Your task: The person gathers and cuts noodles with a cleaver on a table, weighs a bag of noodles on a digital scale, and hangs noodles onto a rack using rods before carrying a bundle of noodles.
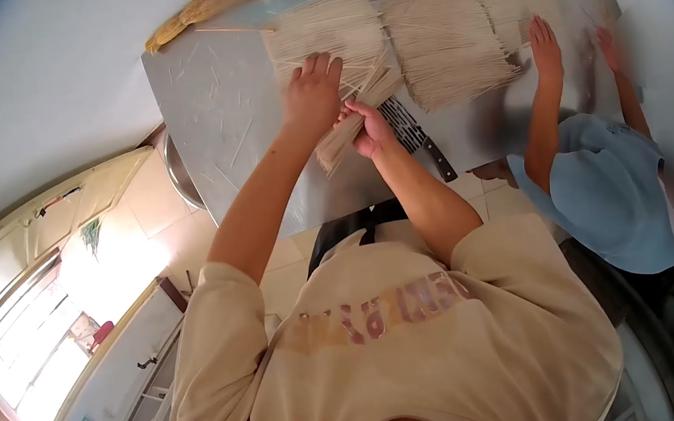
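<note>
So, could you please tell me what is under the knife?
Bare metal tabletop shows beside the knife's handle. Whatever lies directly beneath the blade is covered, and the noodle bundle in the right hand hides the blade's far end.

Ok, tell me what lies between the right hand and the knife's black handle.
The knife's dark-patterned blade lies between the right hand and handle, shown in the head view.

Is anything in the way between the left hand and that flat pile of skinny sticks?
Nothing that I can see. The left hand is already right at the flat pile. The knife lies off to the side, past the right hand, which holds a bundle of sticks.
</note>
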{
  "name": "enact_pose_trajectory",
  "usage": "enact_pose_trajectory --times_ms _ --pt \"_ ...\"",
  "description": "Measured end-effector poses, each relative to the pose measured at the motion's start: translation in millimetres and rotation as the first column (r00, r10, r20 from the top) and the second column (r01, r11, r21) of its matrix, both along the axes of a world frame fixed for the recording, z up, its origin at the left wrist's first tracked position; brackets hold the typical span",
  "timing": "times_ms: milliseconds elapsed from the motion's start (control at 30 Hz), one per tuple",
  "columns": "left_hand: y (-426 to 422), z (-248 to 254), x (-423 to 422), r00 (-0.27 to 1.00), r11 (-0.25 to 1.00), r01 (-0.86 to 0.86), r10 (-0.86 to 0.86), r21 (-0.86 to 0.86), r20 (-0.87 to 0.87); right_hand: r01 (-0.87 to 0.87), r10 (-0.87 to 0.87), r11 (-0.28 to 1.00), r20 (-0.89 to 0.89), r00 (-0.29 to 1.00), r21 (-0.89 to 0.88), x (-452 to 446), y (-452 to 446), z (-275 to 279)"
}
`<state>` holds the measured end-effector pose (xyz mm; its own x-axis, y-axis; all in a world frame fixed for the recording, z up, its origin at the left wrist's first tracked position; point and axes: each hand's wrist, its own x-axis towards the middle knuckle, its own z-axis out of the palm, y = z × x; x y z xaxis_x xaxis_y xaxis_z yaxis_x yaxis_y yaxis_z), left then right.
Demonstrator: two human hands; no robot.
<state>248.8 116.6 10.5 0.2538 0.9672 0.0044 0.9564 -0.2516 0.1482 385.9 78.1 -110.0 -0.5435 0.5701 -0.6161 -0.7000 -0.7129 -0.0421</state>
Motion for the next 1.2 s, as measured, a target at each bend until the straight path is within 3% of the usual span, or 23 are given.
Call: enact_pose_trajectory --times_ms 33,100,167,267,367,467,567,633,733,767,833,867,900,967,1000,1033,1067,1100,1133,1167,1200 --pt "9 -12 -3 0.997 0.982 0.080 -0.078 0.172 -0.015 0.000 0.000 1.000 0.002 1.000 0.005 2 -2 4" --pt "26 -38 -4 0.984 0.976 0.166 -0.156 0.143 -0.081 0.026 -0.025 0.998 0.007 1.000 -0.053 6 -3 10" --pt "36 -58 1 0.948 0.953 0.295 -0.300 -0.068 -0.101 0.018 -0.018 0.997 0.003 1.000 -0.068 11 -2 16" --pt "47 -43 14 0.941 0.943 0.291 -0.313 -0.162 -0.131 0.007 -0.008 1.000 -0.022 1.000 -0.010 16 -4 27" --pt "50 -52 20 0.913 0.932 0.360 -0.363 -0.053 -0.188 -0.015 0.018 0.999 -0.066 0.998 0.037 20 -4 30" --pt "67 -75 16 0.865 0.898 0.420 -0.440 -0.133 -0.241 -0.059 0.061 0.998 -0.058 0.996 0.032 23 -9 36" --pt "92 -71 6 0.861 0.895 0.439 -0.444 -0.078 -0.250 -0.091 0.096 0.993 -0.078 0.992 0.072 37 -20 38" --pt "106 -66 0 0.863 0.908 0.388 -0.418 -0.159 -0.283 -0.100 0.103 0.993 -0.060 0.993 0.056 47 -29 37" --pt "108 -42 -5 0.960 0.985 0.087 -0.123 -0.149 -0.253 -0.094 0.094 0.994 0.005 0.996 0.048 56 -36 46" --pt "99 -34 -4 0.961 0.985 0.082 -0.119 -0.151 -0.250 -0.089 0.089 0.994 -0.002 0.996 0.064 57 -38 46" --pt "83 -20 -8 0.999 0.989 -0.036 0.033 -0.147 -0.024 -0.093 0.095 0.992 -0.015 0.995 0.086 55 -39 58" --pt "62 -20 -9 0.981 0.992 -0.053 0.074 -0.117 0.181 -0.145 0.137 0.981 0.068 0.988 0.132 52 -40 64" --pt "40 -15 -12 0.878 0.948 -0.052 0.194 -0.315 0.437 -0.202 0.176 0.963 0.151 0.973 0.177 46 -40 74" --pt "-8 -2 -18 0.466 0.800 0.030 0.519 -0.599 0.717 -0.262 0.224 0.940 0.181 0.957 0.220 26 -39 88" --pt "-35 6 -19 0.196 0.722 0.089 0.663 -0.686 0.723 -0.318 0.222 0.888 0.295 0.929 0.333 12 -41 94" --pt "-61 37 -20 0.074 0.733 0.188 0.653 -0.653 0.754 -0.380 0.202 0.816 0.401 0.894 0.435 -2 -45 100" --pt "-82 49 -23 0.133 0.761 0.083 0.632 -0.644 0.764 -0.489 0.237 0.705 0.480 0.845 0.514 -16 -48 98" --pt "-103 59 -27 0.190 0.781 -0.024 0.616 -0.624 0.764 -0.511 0.264 0.680 0.475 0.840 0.526 -31 -54 103" --pt "-123 67 -32 0.171 0.787 -0.059 0.614 -0.614 0.770 -0.540 0.042 0.437 0.584 0.811 0.719 -46 -61 108" --pt "-140 73 -35 0.157 0.788 -0.198 0.612 -0.583 0.775 -0.571 -0.212 0.138 0.587 0.781 0.809 -60 -68 113" --pt "-153 76 -36 0.142 0.772 -0.325 0.611 -0.546 0.779 -0.544 -0.338 0.087 0.538 0.772 0.835 -74 -78 115"
